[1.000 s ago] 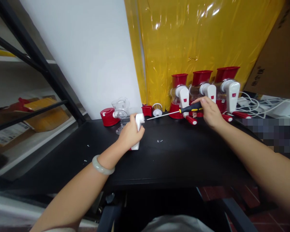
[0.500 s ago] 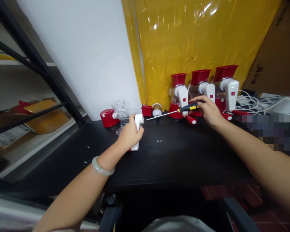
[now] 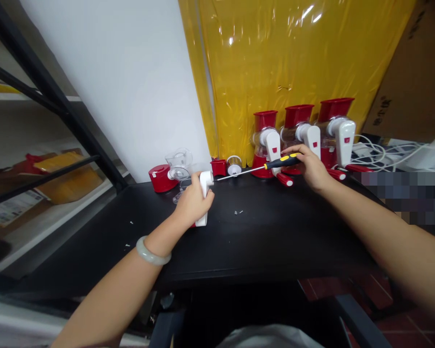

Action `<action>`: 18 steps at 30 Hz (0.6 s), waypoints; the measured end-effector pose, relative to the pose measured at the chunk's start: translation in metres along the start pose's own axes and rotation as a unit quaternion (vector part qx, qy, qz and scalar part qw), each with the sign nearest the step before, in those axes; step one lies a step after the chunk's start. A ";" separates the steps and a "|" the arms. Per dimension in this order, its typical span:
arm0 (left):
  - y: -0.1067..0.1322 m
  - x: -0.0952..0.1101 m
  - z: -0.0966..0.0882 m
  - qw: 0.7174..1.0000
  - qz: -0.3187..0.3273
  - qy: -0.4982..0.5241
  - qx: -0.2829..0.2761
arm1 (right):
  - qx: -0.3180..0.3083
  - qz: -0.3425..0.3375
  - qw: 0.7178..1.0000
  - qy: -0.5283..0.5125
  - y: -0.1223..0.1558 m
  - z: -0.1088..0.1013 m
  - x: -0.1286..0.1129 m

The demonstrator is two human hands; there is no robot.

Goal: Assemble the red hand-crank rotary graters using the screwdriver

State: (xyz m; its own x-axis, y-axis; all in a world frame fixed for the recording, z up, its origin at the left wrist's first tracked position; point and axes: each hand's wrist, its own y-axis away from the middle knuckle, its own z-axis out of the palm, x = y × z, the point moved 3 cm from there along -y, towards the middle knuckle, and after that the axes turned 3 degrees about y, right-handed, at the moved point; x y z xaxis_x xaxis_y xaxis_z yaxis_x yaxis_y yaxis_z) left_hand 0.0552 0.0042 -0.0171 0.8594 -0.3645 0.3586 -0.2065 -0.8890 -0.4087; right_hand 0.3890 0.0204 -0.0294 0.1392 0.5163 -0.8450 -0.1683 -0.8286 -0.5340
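Note:
My left hand (image 3: 193, 203) is wrapped round a white crank handle (image 3: 204, 189) that stands on end on the black table (image 3: 261, 241), beside a clear plastic housing (image 3: 180, 166). My right hand (image 3: 311, 166) grips the black-and-yellow handle of a screwdriver (image 3: 261, 168). Its metal shaft runs left and its tip meets the top of the white crank handle. A pale bangle (image 3: 149, 251) sits on my left wrist.
Three assembled red-and-white grinders (image 3: 302, 137) stand at the back against a yellow plastic sheet (image 3: 293, 63). A red base (image 3: 159, 176), a small red cup (image 3: 218, 166) and a metal drum (image 3: 234, 165) lie nearby. Small screws (image 3: 238, 212) lie mid-table. White cables (image 3: 380, 154) pile at right; black shelving (image 3: 50, 96) stands left.
The view has shifted slightly; both hands keep their grips, with the screwdriver still against the white crank handle.

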 end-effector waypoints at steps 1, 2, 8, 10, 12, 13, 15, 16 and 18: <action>0.000 0.000 0.000 1.000 0.000 -0.001 -0.002 | -0.002 0.005 1.000 -0.007 -0.001 0.000 0.001; 0.000 0.000 0.001 1.000 0.000 -0.001 -0.003 | -0.004 0.008 1.000 -0.009 -0.001 0.000 0.002; 0.000 -0.001 0.002 1.000 0.000 -0.009 -0.001 | -0.009 0.019 1.000 -0.017 0.000 0.001 -0.001; 0.001 -0.001 0.001 1.000 0.003 -0.008 0.000 | -0.019 0.023 0.999 -0.018 0.001 0.002 -0.001; 0.001 0.000 0.000 1.000 0.011 -0.003 0.003 | -0.024 0.018 0.999 -0.015 0.001 0.003 -0.001; 0.001 0.000 0.000 1.000 0.014 0.000 0.005 | -0.024 0.013 1.000 -0.011 0.001 0.004 -0.001; 0.001 0.000 -0.001 1.000 0.015 0.000 0.008 | -0.023 0.005 1.000 0.004 0.002 0.004 -0.003; 0.001 0.000 -0.001 1.000 0.013 -0.003 0.008 | -0.024 0.003 1.000 0.014 0.002 0.003 -0.003; 0.001 0.000 0.000 1.000 0.010 -0.010 0.005 | -0.026 0.001 0.999 0.033 0.002 0.003 -0.004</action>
State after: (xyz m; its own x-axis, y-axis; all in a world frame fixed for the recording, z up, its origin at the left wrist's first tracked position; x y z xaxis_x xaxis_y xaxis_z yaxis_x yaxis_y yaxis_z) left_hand 0.0549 0.0032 -0.0177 0.8645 -0.3765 0.3330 -0.2195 -0.8788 -0.4237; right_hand 0.3854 0.0170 -0.0268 0.2031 0.5001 -0.8418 -0.1190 -0.8408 -0.5282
